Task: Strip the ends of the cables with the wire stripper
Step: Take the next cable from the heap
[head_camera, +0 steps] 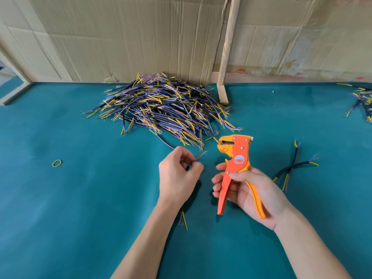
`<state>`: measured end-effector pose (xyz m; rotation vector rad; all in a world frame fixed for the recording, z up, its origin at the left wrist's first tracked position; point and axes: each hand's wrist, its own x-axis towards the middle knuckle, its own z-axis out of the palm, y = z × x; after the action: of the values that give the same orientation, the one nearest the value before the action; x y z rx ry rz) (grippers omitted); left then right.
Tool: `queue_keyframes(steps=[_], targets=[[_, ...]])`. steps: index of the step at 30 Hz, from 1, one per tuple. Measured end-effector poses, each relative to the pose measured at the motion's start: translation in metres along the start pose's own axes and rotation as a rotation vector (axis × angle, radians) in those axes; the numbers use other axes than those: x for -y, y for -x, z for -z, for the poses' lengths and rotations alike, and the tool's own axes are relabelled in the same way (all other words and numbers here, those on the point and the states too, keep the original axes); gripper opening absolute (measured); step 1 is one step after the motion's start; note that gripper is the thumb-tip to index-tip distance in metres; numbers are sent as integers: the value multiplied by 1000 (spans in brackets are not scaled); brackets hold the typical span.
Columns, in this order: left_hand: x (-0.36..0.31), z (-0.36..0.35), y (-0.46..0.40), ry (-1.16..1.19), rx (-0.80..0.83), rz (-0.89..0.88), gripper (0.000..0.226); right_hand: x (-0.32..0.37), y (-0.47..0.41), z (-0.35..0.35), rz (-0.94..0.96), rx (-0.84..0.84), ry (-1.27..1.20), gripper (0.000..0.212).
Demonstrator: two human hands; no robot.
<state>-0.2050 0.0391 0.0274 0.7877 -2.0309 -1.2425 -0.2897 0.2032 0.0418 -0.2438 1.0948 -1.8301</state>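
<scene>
Lower right: right hand [251, 190] wrapped around orange wire stripper [235, 168], nose up, mouth parted. Left of it: left hand [179, 172] pinching a black cable [187, 168] — coloured cores [201, 155] fanning toward the stripper head, not yet inside. Behind, at centre: big cable pile [165, 105] against cardboard wall [124, 37]. Two crossed cables [291, 168] at right; more at the right edge [362, 101]. Rubber band [57, 163] at left — wide bare green mat [80, 198] around it.

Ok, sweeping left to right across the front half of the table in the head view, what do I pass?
Yellow rubber band → left hand pinching a cable → orange wire stripper gripped in the right hand → two crossed cables lying on the green mat.
</scene>
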Motion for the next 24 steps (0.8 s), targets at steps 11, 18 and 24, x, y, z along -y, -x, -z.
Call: queue_keyframes(steps=[11,18,24], targets=[[10,-2,-1,21,-89,-65,17,1,-1,1,3,8,14,38],[13,-2,-3,10,-82,-132,14,1,0,1,-5,42,95,39],[14,-3,-4,-4,-58,-140,13,1,-1,2,-9,46,92,38]])
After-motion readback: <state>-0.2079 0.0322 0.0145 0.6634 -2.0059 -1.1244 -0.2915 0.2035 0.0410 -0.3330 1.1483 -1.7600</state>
